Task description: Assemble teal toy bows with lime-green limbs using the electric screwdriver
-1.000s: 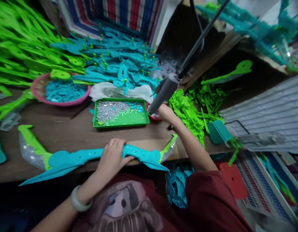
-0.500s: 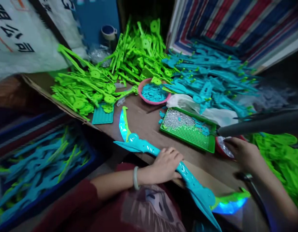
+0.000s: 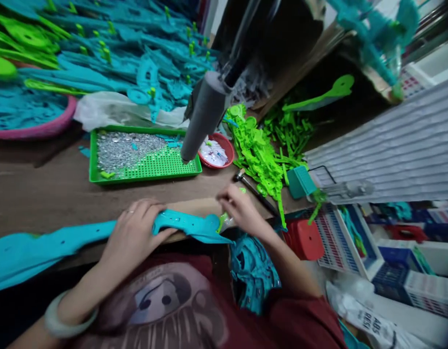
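Note:
A blue plastic toy bow (image 3: pixel 187 224) lies along the near edge of the table, its left end running out of view. My left hand (image 3: pixel 136 225) is closed around its middle grip, thumb on the near side. At the bow's right end, my right hand (image 3: pixel 240 211) is closed, fingers curled over the short green limb (image 3: pixel 224 220). The fingers are a little blurred, and whatever they pinch cannot be made out. The limb is mostly covered by that hand. A hammer (image 3: pixel 258 195) lies just beyond my right hand.
A grey hanging power driver (image 3: pixel 205 116) points down over a green tray (image 3: pixel 147 182) of small metal parts. Beside it stands a red basket (image 3: pixel 229 145) with pale pieces. Green parts (image 3: pixel 260 155) pile at right, blue parts (image 3: pixel 111 63) at the back, a pink basin (image 3: pixel 60 123) left.
My view has swung right. My right hand has come from the red basket to the bow's right end. My left hand stays on the bow; the limb's blue glow no longer shows.

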A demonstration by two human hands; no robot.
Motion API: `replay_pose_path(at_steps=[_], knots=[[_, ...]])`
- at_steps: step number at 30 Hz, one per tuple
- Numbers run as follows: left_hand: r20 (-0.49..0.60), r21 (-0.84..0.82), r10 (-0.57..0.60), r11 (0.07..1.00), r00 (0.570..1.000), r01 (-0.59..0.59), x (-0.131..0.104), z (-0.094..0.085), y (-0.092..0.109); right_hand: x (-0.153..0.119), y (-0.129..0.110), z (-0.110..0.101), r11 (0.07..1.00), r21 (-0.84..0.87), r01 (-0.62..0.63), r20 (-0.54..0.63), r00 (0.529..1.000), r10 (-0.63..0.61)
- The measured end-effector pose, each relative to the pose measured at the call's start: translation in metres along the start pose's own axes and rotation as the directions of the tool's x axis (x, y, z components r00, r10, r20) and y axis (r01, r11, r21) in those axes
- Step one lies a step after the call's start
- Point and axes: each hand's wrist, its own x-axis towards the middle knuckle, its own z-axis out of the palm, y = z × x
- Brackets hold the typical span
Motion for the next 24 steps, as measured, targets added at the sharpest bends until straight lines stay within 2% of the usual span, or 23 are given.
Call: replay_pose_path(at_steps=[3,6,10,13,16,19,21,24], knots=[[0.013,0.014,0.024,1.000,1.000,-0.024,-0.001,-0.002,0.005,-0.028,-0.020,0.032,0.981,0.039,0.192,0.190,0.962,-0.196],[0.050,0.028,0.013,1.000,0.999,-0.014,0.001,-0.001,0.006,-0.019,-0.021,0.054,0.920,-0.105,0.377,0.250,0.906,-0.342],[0.057,0.009,-0.019,1.000,0.998,0.018,0.001,0.000,0.005,-0.003,-0.016,0.060,0.786,-0.293,0.544,0.281,0.835,-0.473],[0.051,-0.007,-0.024,1.000,0.998,0.025,0.000,0.000,0.006,-0.004,-0.018,0.057,0.714,-0.352,0.606,0.319,0.794,-0.517],[0.057,-0.008,-0.036,0.999,0.998,0.037,0.000,0.002,0.007,-0.007,-0.025,0.060,0.641,-0.409,0.649,0.406,0.759,-0.509],[0.061,-0.003,-0.041,0.999,0.997,0.041,0.001,0.002,0.008,-0.008,-0.030,0.064,0.579,-0.479,0.659,0.465,0.751,-0.469],[0.051,-0.016,-0.040,0.999,0.998,0.041,0.000,-0.001,0.008,-0.007,-0.031,0.063,0.586,-0.468,0.662,0.475,0.747,-0.464],[0.051,-0.092,0.042,0.995,0.998,-0.037,-0.008,-0.011,0.004,-0.007,-0.026,0.058,0.688,-0.382,0.617,0.393,0.782,-0.483]])
